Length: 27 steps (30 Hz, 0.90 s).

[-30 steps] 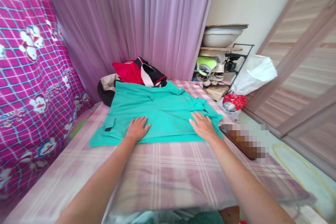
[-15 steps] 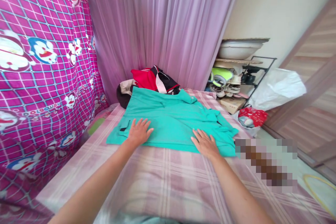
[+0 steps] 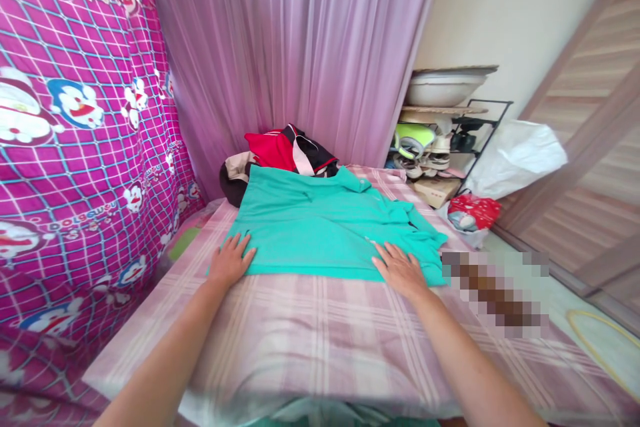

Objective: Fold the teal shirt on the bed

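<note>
A teal polo shirt (image 3: 310, 227) lies spread sideways on the bed, its collar toward the far right and a few creases across it. My left hand (image 3: 231, 260) rests with fingers apart on the shirt's near left corner, covering the small dark patch there. Flat on the near right part of the cloth lies my right hand (image 3: 401, 270), fingers stretched out. Neither hand grips the fabric.
Red, black and beige clothes (image 3: 290, 150) are heaped behind the shirt. The plaid bedsheet (image 3: 310, 340) covers the bed. A patterned pink curtain (image 3: 80, 180) hangs at left. Right of the bed stand a shoe rack (image 3: 443, 147) and a white plastic bag (image 3: 520, 153).
My left hand has slid left to the shirt's near corner. My right hand stays on the right part of the cloth. The view has shifted slightly.
</note>
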Each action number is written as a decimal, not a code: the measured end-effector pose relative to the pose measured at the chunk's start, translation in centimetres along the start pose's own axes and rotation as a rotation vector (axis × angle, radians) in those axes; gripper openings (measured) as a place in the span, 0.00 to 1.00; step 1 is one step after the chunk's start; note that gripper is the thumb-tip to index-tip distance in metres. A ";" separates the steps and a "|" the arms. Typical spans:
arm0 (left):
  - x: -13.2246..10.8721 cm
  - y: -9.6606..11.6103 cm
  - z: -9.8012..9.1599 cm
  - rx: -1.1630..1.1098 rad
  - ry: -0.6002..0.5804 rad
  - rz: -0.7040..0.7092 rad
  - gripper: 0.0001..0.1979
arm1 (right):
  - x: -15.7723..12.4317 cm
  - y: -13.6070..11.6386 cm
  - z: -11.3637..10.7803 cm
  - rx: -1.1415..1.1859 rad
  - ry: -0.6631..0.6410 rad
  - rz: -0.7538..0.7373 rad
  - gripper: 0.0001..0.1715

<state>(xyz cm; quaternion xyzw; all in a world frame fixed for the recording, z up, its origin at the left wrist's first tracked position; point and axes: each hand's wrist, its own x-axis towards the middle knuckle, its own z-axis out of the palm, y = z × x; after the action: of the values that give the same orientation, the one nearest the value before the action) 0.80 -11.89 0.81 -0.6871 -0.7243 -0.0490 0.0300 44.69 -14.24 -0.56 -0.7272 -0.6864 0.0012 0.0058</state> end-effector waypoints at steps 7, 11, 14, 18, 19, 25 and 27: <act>0.4 -0.6 0.5 -0.003 -0.002 0.027 0.32 | -0.7 0.8 0.7 -0.032 0.066 0.009 0.34; 1.0 -1.0 0.4 -0.018 -0.036 0.028 0.32 | -1.1 0.7 0.6 -0.030 0.054 0.042 0.33; 1.9 -0.9 -0.3 -0.022 -0.099 0.015 0.32 | -1.6 0.5 0.3 -0.038 0.045 0.077 0.33; 3.0 0.0 -0.8 0.006 -0.124 0.011 0.32 | -2.6 0.3 0.1 -0.072 0.077 0.122 0.33; 3.1 0.2 -0.8 0.015 -0.112 0.017 0.32 | -2.8 0.3 0.1 -0.077 0.092 0.136 0.33; 2.8 0.6 -0.1 0.048 -0.041 0.005 0.33 | -3.9 0.7 0.3 -0.071 0.136 0.199 0.33; 2.6 1.0 -0.3 0.066 0.035 -0.004 0.31 | -3.7 0.4 -0.2 -0.048 0.189 0.185 0.32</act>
<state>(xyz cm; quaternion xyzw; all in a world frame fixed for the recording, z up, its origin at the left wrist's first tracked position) 1.63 -9.31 1.41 -0.6833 -0.7263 -0.0372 0.0651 44.90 -17.92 -0.37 -0.7843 -0.6125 -0.0831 0.0529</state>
